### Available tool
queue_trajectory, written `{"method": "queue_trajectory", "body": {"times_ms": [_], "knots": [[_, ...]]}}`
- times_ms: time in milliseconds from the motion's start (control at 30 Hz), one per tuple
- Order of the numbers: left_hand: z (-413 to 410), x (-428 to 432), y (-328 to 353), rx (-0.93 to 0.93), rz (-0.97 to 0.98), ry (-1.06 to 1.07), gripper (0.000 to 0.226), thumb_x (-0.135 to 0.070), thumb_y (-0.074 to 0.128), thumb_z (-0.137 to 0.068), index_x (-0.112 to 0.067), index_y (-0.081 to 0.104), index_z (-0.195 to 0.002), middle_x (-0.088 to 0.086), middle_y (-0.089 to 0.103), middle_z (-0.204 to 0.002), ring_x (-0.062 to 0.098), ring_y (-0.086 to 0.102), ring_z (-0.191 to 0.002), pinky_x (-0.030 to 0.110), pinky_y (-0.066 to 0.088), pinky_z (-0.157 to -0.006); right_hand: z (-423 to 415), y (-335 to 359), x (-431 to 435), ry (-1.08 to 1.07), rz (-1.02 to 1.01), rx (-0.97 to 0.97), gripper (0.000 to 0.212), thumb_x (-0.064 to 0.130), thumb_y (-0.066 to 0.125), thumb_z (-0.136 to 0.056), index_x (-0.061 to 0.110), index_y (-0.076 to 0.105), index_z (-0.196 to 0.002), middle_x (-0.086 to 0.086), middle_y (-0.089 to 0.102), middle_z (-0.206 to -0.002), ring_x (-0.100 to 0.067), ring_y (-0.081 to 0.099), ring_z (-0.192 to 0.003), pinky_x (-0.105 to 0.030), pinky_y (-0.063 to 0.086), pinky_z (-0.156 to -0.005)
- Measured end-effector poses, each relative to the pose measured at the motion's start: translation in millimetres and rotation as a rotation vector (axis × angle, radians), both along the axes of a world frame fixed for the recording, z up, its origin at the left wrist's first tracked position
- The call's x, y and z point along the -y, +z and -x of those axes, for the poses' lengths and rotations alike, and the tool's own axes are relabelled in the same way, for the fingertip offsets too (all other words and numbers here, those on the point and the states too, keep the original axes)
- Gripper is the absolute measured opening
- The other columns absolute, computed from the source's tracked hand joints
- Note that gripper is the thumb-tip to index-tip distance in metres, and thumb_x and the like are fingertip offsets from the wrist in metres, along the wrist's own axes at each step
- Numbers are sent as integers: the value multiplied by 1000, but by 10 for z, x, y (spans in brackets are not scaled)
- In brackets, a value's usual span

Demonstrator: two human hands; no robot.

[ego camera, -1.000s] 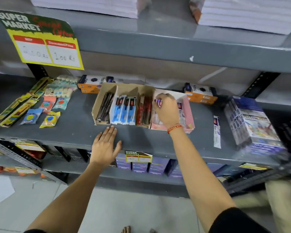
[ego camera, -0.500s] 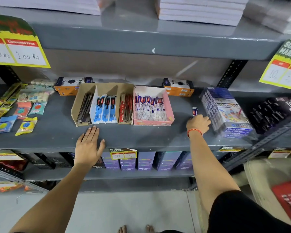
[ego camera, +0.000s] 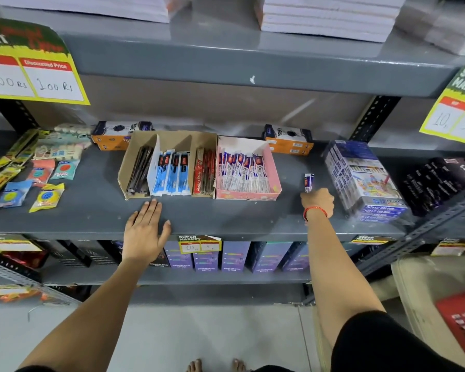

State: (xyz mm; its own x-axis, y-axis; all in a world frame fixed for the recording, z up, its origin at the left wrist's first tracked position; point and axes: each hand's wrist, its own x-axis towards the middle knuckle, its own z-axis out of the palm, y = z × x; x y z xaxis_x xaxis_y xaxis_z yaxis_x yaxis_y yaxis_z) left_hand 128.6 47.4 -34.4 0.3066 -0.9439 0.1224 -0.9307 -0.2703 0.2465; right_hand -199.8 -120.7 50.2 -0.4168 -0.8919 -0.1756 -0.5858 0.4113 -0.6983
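Note:
My left hand [ego camera: 145, 232] lies flat, fingers straight, on the front of the grey shelf [ego camera: 226, 218], just below a brown cardboard box [ego camera: 172, 142] of pens. My right hand [ego camera: 318, 201] is curled round the lower end of a loose white, blue and red pen packet [ego camera: 308, 182] on the shelf. That packet sits between a pink box [ego camera: 273, 171] filled with several like packets and a wrapped pack of colour boxes [ego camera: 360, 181].
Orange-black boxes [ego camera: 289, 139] stand at the shelf's back. Small sachets [ego camera: 47, 197] and yellow packets lie at the left, dark packs [ego camera: 440, 181] at the right. Stacked paper sits on the shelf above. Purple boxes [ego camera: 234, 255] fill the shelf below. Yellow price signs [ego camera: 35, 68] hang.
My right hand left the pink box and moved right along the shelf to the loose packet, which it now grips. The view shifted right. My left hand stayed flat.

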Motion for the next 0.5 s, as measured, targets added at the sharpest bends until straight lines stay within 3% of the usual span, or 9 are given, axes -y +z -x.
{"method": "queue_trajectory", "body": {"times_ms": [167, 267, 367, 433, 500], "knots": [[-13, 11, -22, 0, -2, 4, 66, -46, 23, -89, -3, 46, -133, 15, 46, -141, 28, 37, -133, 48, 30, -106, -82, -15, 28, -59, 142, 238, 38, 9, 73, -79, -1, 61, -113, -24, 68, -112, -35, 64, -107, -37, 49, -95], [-17, 15, -27, 1, 0, 4, 65, -46, 23, -89, -4, 46, -133, 15, 46, -141, 28, 38, -133, 48, 31, -105, -254, -26, -115, -65, 204, 565, 29, 1, 71, -80, -2, 66, -108, -22, 70, -107, -25, 66, -91, -34, 53, -86], [-12, 11, -22, 6, 8, 5, 65, -46, 23, -89, -3, 47, -132, 15, 47, -140, 28, 39, -132, 48, 31, -105, -488, -68, -346, 63, 135, 829, 15, -4, 67, -82, 3, 68, -95, -11, 70, -95, -20, 63, -81, -30, 54, -72], [-6, 11, -12, 8, 9, 4, 66, -46, 23, -88, -3, 46, -133, 15, 46, -140, 28, 39, -132, 48, 31, -105, -640, -71, -494, 127, 104, 890, 14, -5, 68, -81, 9, 67, -82, -2, 67, -81, -15, 62, -74, -26, 53, -70], [-3, 8, -6, 13, 9, 3, 66, -46, 23, -88, -3, 46, -133, 15, 46, -141, 29, 38, -132, 48, 31, -106, -780, -86, -617, 193, 83, 888, 12, -5, 68, -81, 7, 68, -83, 1, 63, -73, -6, 59, -63, -16, 52, -60]]}}
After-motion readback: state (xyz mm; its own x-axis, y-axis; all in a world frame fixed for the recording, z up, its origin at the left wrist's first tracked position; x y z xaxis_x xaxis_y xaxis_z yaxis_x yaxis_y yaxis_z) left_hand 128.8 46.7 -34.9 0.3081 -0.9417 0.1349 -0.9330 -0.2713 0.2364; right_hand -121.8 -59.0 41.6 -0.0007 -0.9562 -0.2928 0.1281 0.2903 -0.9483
